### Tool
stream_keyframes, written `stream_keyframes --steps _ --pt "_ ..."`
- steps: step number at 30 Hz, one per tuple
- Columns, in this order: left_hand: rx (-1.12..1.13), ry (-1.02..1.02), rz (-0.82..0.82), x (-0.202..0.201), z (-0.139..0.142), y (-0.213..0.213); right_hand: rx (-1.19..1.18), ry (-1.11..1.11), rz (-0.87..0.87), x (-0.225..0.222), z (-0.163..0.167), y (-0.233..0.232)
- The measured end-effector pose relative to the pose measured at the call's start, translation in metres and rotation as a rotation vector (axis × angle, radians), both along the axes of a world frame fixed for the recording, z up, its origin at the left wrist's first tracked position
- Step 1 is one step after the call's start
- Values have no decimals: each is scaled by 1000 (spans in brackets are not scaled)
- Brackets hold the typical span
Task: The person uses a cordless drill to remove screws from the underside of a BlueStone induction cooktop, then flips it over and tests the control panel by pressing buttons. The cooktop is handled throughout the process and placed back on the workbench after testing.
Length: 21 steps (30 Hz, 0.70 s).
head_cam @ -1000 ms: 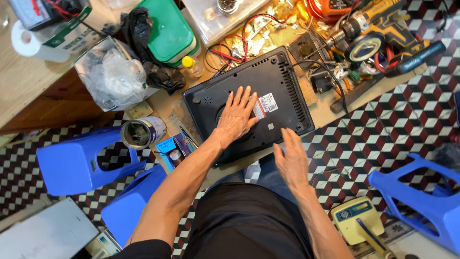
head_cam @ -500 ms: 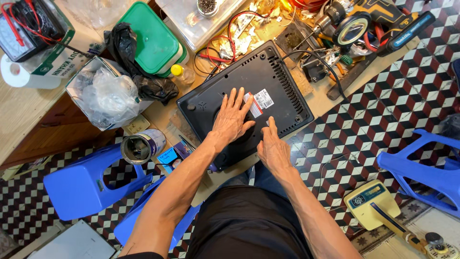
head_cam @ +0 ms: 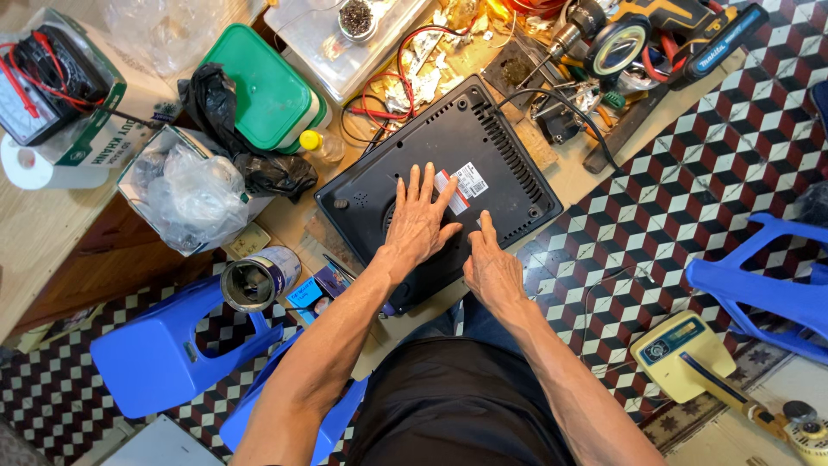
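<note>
1. Black flat appliance [head_cam: 483, 147] lying underside up, directly beneath both sets of fingers; long axis running diagonally, from near-left up to far-right.
2. Left hand [head_cam: 420, 226] pressed flat near its middle, fingers spread wide and gripping nothing; white label [head_cam: 466, 184] just beyond the fingertips.
3. Right hand [head_cam: 493, 269] at the near edge, fingers loosely extended, holding nothing; equally near, both touching.
</note>
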<state>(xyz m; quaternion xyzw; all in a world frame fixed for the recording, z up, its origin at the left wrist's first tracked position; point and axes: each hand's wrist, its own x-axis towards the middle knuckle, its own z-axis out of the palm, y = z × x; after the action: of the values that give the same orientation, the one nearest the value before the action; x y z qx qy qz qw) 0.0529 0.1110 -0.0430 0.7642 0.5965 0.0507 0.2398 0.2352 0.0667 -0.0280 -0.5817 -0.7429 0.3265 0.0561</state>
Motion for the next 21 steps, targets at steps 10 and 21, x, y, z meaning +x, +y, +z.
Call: stream_keyframes --steps 10,21 --pt "65 22 25 13 -6 -1 14 -6 -4 3 1 -3" --pt "11 26 30 16 -7 0 33 4 4 0 0 -3"
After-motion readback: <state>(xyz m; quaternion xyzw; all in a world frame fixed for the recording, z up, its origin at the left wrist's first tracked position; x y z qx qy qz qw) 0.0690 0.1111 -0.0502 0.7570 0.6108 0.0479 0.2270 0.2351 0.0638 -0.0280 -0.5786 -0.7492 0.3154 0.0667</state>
